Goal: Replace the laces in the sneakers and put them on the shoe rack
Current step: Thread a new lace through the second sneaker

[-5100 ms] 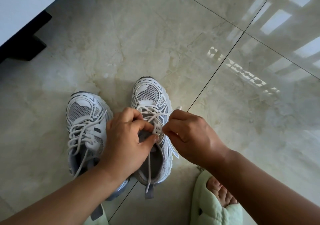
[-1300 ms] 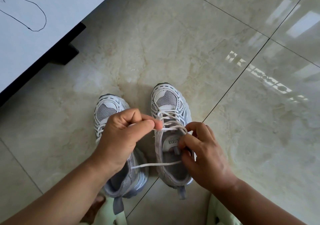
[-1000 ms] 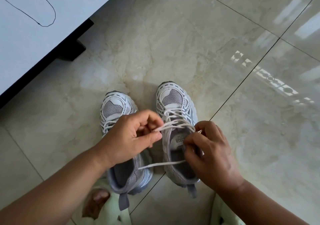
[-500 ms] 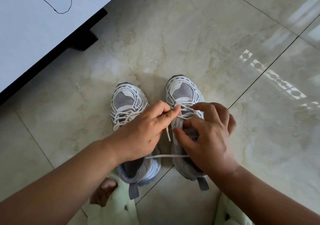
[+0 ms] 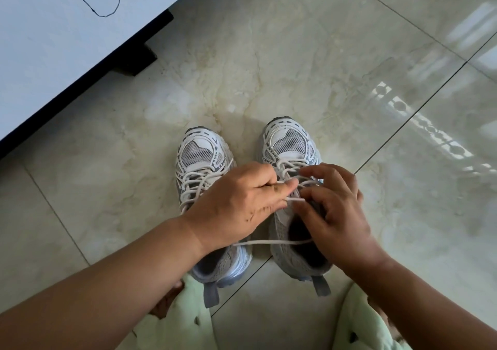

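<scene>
1. Head view, sneakers: two white-and-grey sneakers stand side by side on the pale marble floor (image 5: 269, 61), toes pointing to the far side. The left sneaker (image 5: 200, 161) is laced, and its heel end lies under the left forearm. The right sneaker (image 5: 289, 145) sits just right of it.
2. Head view, left hand (image 5: 236, 207): it reaches across to the right sneaker, fingers curled, thumb and forefinger pinching the white lace (image 5: 271, 242) above the tongue.
3. Head view, right hand (image 5: 336, 215): its fingers are bent over the right sneaker's throat, and its thumb and forefinger nip a strand of the same lace right beside the left hand's fingertips (the two pinches almost touch).
4. Head view, lace: a free stretch runs straight across the right sneaker's opening, from under the left wrist to under the right palm.
5. Head view, surroundings: pale green slippers (image 5: 188, 320) show at the near edge. A white table (image 5: 53, 53) with a thin black cord (image 5: 107, 13) on it fills the far left corner.
</scene>
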Demonstrator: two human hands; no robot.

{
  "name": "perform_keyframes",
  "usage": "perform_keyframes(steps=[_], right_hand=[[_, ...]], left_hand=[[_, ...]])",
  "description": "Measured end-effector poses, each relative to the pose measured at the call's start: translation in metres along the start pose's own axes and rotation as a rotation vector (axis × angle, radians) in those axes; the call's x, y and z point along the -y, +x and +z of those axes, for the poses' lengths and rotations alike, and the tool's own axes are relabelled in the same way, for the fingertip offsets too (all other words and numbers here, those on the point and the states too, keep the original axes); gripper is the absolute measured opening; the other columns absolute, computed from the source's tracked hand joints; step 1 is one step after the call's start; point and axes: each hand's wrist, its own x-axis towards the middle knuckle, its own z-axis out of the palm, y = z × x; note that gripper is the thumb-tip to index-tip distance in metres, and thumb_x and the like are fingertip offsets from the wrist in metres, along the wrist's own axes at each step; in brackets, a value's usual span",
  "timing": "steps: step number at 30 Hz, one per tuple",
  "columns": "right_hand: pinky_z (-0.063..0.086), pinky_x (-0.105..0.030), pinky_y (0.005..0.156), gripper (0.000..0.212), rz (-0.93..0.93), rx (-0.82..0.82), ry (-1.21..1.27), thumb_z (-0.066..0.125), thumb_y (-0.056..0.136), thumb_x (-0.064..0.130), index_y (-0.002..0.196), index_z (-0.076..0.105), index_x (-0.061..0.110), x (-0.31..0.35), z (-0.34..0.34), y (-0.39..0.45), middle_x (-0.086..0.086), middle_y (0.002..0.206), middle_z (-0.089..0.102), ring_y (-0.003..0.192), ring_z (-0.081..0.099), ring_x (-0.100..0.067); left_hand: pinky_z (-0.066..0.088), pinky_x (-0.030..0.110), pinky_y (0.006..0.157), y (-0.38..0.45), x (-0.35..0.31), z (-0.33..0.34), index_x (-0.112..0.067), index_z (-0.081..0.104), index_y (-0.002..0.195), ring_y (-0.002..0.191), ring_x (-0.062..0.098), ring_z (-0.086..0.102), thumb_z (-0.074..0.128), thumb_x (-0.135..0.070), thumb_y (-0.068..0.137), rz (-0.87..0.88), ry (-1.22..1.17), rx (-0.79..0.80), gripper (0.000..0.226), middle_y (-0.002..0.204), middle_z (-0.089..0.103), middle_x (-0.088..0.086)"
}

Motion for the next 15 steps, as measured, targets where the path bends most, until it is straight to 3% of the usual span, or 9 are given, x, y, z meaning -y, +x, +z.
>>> perform_keyframes(steps=[8, 12, 15], right_hand=[[0.028, -0.044, 0.090, 0.028, -0.003, 0.004, 0.005, 0.047, 0.079, 0.043, 0.075, 0.068, 0.024, -0.003, 0.001, 0.000, 0.015, 0.117, 0.052, 0.118, 0.031, -0.010], [0.026, -0.040, 0.090, 0.028, -0.008, -0.011, 0.017, 0.048, 0.079, 0.043, 0.074, 0.067, 0.023, -0.004, 0.002, -0.001, 0.015, 0.117, 0.053, 0.118, 0.032, -0.011], [0.026, -0.039, 0.090, 0.028, -0.012, -0.014, 0.016, 0.049, 0.079, 0.043, 0.075, 0.068, 0.023, -0.006, 0.002, -0.001, 0.014, 0.117, 0.053, 0.118, 0.032, -0.010]], left_hand=[[0.055, 0.029, 0.068, -0.009, 0.001, -0.001, -0.003, 0.072, 0.100, 0.075, 0.014, 0.065, 0.057, -0.020, 0.087, -0.103, -0.050, -0.026, 0.026, 0.089, 0.067, 0.005], [0.051, 0.014, 0.074, -0.008, -0.007, 0.004, -0.004, 0.073, 0.094, 0.076, 0.004, 0.062, 0.063, -0.017, 0.081, -0.185, -0.126, -0.139, 0.021, 0.087, 0.069, 0.004], [0.050, 0.013, 0.073, -0.008, -0.009, 0.006, -0.005, 0.074, 0.090, 0.076, 0.003, 0.062, 0.064, -0.016, 0.081, -0.210, -0.158, -0.167, 0.018, 0.085, 0.069, 0.003]])
